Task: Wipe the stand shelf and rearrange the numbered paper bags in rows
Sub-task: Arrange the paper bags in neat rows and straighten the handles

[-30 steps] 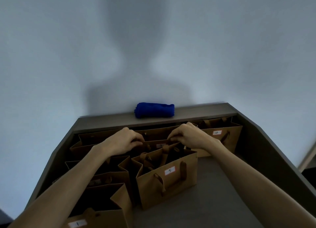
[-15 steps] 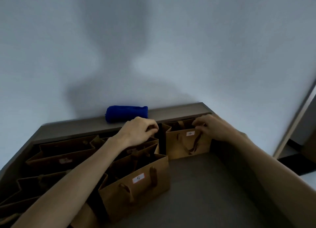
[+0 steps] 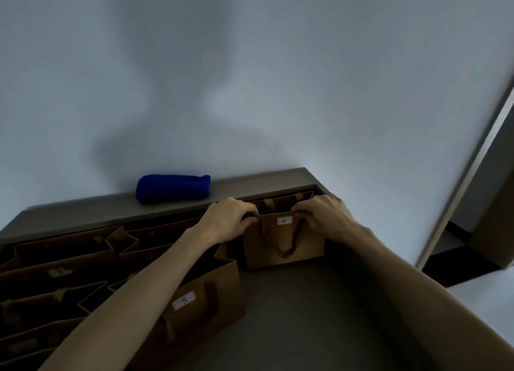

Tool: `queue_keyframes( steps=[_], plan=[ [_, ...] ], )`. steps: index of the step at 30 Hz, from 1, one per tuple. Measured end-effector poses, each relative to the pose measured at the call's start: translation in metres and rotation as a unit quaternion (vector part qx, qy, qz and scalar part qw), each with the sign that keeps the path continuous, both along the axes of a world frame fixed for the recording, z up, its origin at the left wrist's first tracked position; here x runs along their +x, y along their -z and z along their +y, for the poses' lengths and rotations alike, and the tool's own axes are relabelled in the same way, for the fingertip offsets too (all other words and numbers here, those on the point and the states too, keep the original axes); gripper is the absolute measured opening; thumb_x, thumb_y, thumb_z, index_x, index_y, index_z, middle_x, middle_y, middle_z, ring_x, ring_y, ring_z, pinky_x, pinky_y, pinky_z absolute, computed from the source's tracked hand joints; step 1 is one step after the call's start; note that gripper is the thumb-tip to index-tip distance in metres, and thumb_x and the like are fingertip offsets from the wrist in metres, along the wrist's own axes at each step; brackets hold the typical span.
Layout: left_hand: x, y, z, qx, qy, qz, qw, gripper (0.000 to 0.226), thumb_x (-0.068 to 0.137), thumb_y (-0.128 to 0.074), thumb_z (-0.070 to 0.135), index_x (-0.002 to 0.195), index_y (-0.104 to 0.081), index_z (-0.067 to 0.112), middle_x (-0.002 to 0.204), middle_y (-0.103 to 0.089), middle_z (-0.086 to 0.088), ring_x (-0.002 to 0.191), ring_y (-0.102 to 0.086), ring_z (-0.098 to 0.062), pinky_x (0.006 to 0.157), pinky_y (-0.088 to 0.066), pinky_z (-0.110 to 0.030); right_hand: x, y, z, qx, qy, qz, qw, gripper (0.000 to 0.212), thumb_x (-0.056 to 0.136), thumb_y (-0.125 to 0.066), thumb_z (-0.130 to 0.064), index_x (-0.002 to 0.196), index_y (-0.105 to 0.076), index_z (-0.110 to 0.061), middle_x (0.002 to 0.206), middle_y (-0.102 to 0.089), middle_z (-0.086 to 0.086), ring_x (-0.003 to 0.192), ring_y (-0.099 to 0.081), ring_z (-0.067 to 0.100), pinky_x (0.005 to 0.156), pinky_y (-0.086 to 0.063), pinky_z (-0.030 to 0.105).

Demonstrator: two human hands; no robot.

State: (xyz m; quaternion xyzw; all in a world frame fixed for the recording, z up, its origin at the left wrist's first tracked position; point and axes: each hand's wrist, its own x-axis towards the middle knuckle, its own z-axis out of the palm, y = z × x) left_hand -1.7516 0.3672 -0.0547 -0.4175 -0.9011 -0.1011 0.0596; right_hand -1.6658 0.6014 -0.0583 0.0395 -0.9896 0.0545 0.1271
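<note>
A brown paper bag labelled 4 (image 3: pixel 303 248) stands upright at the back right corner of the grey stand shelf (image 3: pixel 306 315). My left hand (image 3: pixel 230 223) pinches the top rim at its left corner and my right hand (image 3: pixel 325 217) pinches the rim at its right corner. In front and to the left stands the bag labelled 5 (image 3: pixel 200 306), partly under my left forearm. Several more brown bags (image 3: pixel 64 262) fill the left side in rows, their numbers too dim to read.
A rolled blue cloth (image 3: pixel 172 188) lies on the raised back ledge (image 3: pixel 264 183) against the white wall. The shelf's right wall runs along my right forearm. A door frame (image 3: pixel 467 170) and dark floor lie to the right. Bare shelf surface shows in front of bag 4.
Both hands left the middle bags and moved right onto bag 4, now gripping its top rim at both corners. The view has turned right.
</note>
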Motion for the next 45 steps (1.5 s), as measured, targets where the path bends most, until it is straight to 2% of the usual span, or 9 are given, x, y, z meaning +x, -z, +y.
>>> queue_keyframes(
  steps=[8, 14, 19, 23, 25, 29, 34, 40, 45],
  plan=[
    [0.014, -0.024, 0.004, 0.134, 0.021, -0.100, 0.986, 0.021, 0.095, -0.058, 0.032, 0.110, -0.070, 0.023, 0.107, -0.068, 0.006, 0.096, -0.059, -0.004, 0.084, -0.047, -0.021, 0.019, -0.025, 0.015, -0.103, -0.020, 0.007, 0.994, 0.025, 0.099, -0.053, -0.023, 0.113, -0.070, -0.031, 0.107, -0.073, -0.010, 0.100, -0.064, 0.015, 0.081, -0.042, 0.027],
    [0.038, -0.037, 0.001, 0.144, 0.059, -0.127, 0.980, 0.022, 0.093, -0.059, 0.037, 0.108, -0.068, 0.025, 0.102, -0.066, 0.010, 0.095, -0.061, -0.005, 0.087, -0.054, -0.031, 0.058, -0.049, 0.009, -0.070, -0.029, 0.025, 0.997, 0.025, 0.099, -0.053, -0.021, 0.114, -0.071, -0.028, 0.105, -0.073, -0.010, 0.092, -0.062, 0.007, 0.073, -0.035, 0.017],
    [0.075, -0.055, -0.013, 0.169, 0.119, -0.135, 0.969, 0.020, 0.092, -0.058, 0.038, 0.107, -0.066, 0.029, 0.103, -0.066, 0.014, 0.095, -0.061, 0.001, 0.081, -0.053, -0.017, 0.107, -0.074, 0.003, -0.050, -0.061, 0.063, 0.995, 0.025, 0.098, -0.055, -0.015, 0.110, -0.072, -0.028, 0.088, -0.063, -0.028, 0.077, -0.053, -0.005, 0.080, -0.040, 0.023],
    [0.100, -0.064, -0.036, 0.171, 0.140, -0.158, 0.962, 0.014, 0.092, -0.058, 0.032, 0.105, -0.063, 0.032, 0.096, -0.062, 0.021, 0.094, -0.061, 0.003, 0.078, -0.052, -0.012, 0.130, -0.078, -0.015, -0.065, -0.096, 0.069, 0.991, 0.025, 0.097, -0.054, -0.016, 0.109, -0.071, -0.031, 0.082, -0.053, -0.038, 0.089, -0.052, -0.019, 0.079, -0.035, 0.004],
    [0.110, -0.064, -0.053, 0.165, 0.145, -0.165, 0.962, 0.013, 0.092, -0.057, 0.032, 0.104, -0.062, 0.033, 0.097, -0.061, 0.022, 0.094, -0.061, 0.004, 0.078, -0.050, -0.009, 0.136, -0.073, -0.030, -0.077, -0.115, 0.077, 0.987, 0.023, 0.099, -0.050, -0.025, 0.109, -0.066, -0.037, 0.084, -0.050, -0.039, 0.091, -0.048, -0.025, 0.077, -0.034, 0.002],
    [0.129, -0.061, -0.097, 0.133, 0.135, -0.164, 0.968, 0.019, 0.087, -0.055, 0.040, 0.105, -0.060, 0.036, 0.097, -0.061, 0.024, 0.091, -0.061, 0.009, 0.076, -0.048, -0.007, 0.138, -0.050, -0.062, -0.101, -0.150, 0.067, 0.981, 0.026, 0.096, -0.044, -0.043, 0.109, -0.066, -0.037, 0.090, -0.053, -0.037, 0.091, -0.053, -0.016, 0.072, -0.035, 0.011],
    [0.145, -0.039, -0.153, 0.075, 0.086, -0.135, 0.984, 0.018, 0.087, -0.059, 0.038, 0.105, -0.058, 0.042, 0.098, -0.059, 0.026, 0.096, -0.057, 0.011, 0.080, -0.045, -0.006, 0.136, -0.016, -0.107, -0.085, -0.223, 0.095, 0.967, 0.024, 0.095, -0.050, -0.031, 0.108, -0.070, -0.028, 0.097, -0.069, -0.018, 0.088, -0.060, -0.004, 0.072, -0.041, 0.020],
    [0.159, -0.008, -0.208, 0.043, 0.043, -0.087, 0.994, 0.019, 0.089, -0.053, 0.043, 0.105, -0.062, 0.038, 0.096, -0.055, 0.022, 0.087, -0.055, 0.005, 0.071, -0.049, -0.014, 0.125, 0.020, -0.154, -0.089, -0.278, 0.113, 0.950, 0.019, 0.095, -0.055, -0.027, 0.109, -0.068, -0.030, 0.096, -0.063, -0.019, 0.087, -0.045, -0.008, 0.073, -0.031, 0.015],
    [0.161, 0.011, -0.238, 0.019, 0.051, -0.049, 0.997, 0.018, 0.095, -0.047, 0.042, 0.103, -0.061, 0.036, 0.095, -0.055, 0.019, 0.081, -0.051, 0.003, 0.067, -0.047, -0.014, 0.119, 0.045, -0.178, -0.101, -0.317, 0.153, 0.931, 0.020, 0.096, -0.054, -0.024, 0.111, -0.066, -0.030, 0.097, -0.057, -0.019, 0.089, -0.045, -0.002, 0.075, -0.037, 0.019]
  ],
)
